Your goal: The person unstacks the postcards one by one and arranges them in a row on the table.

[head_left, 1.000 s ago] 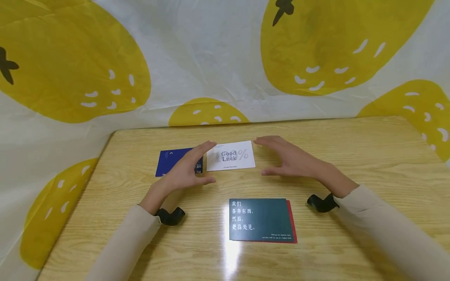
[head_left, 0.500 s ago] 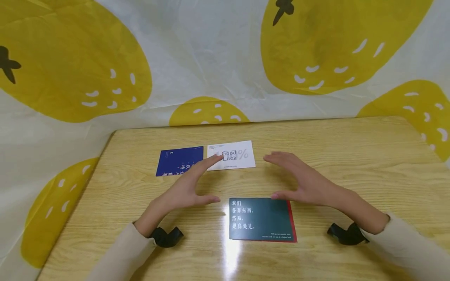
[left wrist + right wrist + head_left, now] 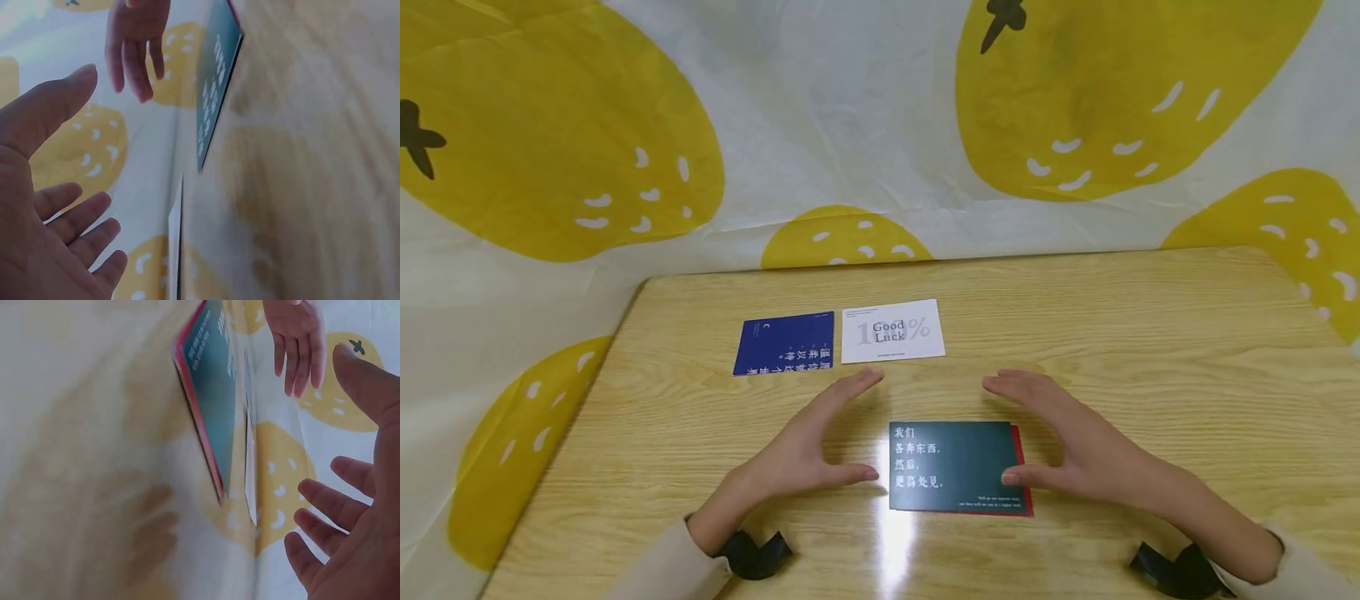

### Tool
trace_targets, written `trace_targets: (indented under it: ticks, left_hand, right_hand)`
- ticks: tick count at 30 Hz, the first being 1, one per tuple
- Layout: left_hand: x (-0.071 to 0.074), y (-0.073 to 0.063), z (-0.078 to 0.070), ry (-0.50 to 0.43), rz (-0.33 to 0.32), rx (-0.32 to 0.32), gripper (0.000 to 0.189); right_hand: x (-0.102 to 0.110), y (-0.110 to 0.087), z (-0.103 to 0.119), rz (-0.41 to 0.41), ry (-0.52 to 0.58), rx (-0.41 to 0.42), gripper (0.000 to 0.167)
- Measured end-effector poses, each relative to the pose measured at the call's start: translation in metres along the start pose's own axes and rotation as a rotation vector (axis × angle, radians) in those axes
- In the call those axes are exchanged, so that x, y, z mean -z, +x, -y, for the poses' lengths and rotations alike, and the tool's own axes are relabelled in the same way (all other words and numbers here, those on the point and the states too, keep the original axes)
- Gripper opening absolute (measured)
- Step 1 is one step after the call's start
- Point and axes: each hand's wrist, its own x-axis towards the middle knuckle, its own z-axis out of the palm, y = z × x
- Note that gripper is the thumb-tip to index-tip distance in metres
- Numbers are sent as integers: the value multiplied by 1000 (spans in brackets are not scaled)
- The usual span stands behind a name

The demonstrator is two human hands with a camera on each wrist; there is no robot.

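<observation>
1. Nearest the viewer, two beige sleeves enter from the lower edge of the wooden tabletop (image 3: pixel 1150 333), each wrist wearing a black strap.
2. The left hand (image 3: pixel 801 454) stands on its outer edge, palm turned inward, fingers straight and reaching away from the body, thumb stretched toward the card; it holds nothing.
3. The right hand (image 3: pixel 1071 450) mirrors it, palm inward, fingers extended and relaxed, its thumb tip at the right edge of the card; whether it touches cannot be told.
4. Between the two hands lies the dark green card (image 3: pixel 955 465) with white Chinese text, flat on the tabletop, a red card (image 3: pixel 1022 475) peeking out beneath its right side. The left thumb ends just beside the green card's left edge.
5. Farther back, well apart from the hands, a blue card (image 3: pixel 784 343) and a white "Good Luck" card (image 3: pixel 891 331) lie side by side, their edges meeting.
6. Behind the tabletop hangs a white cloth (image 3: pixel 850 125) printed with large yellow fruit.
</observation>
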Motion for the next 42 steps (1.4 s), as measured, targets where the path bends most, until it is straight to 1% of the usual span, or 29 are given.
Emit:
trace_targets:
  ticks: [3,6,11,15,18,20,26,31,34,42]
  left_hand:
    - [-6,-3,-2,-13,-3,0,99]
    - [-14,-6,-4,-30,0,-14,100]
    - [-25,-9,-7,-36,27,-24,101]
    - [-30,-11,-8,-32,31,-16,102]
    - [-33,-13,-6,-40,29,-9,103]
    - [-35,-13,-4,-40,31,-7,102]
    - [-42,-16,4,-6,45,3,102]
    - [-44,-16,6,-7,48,9,102]
    - [-45,-15,6,5,53,8,103]
    - [-48,-15,5,100,42,6,107]
  right_hand:
    - [-4,-6,2,-13,14,10,87]
    - [-7,-11,3,-22,26,28,88]
    - [-12,-21,2,-7,42,-6,88]
    - [-17,-25,1,2,83,-24,84]
    - [-19,-26,0,-12,98,-13,82]
    - [-21,-26,-1,-35,105,10,82]
    - [-26,-26,-3,-126,131,86,85]
    - [-32,-27,-7,-120,145,94,86]
    - [-34,-28,-9,-109,141,80,87]
    - [-39,-31,-13,-103,81,82,87]
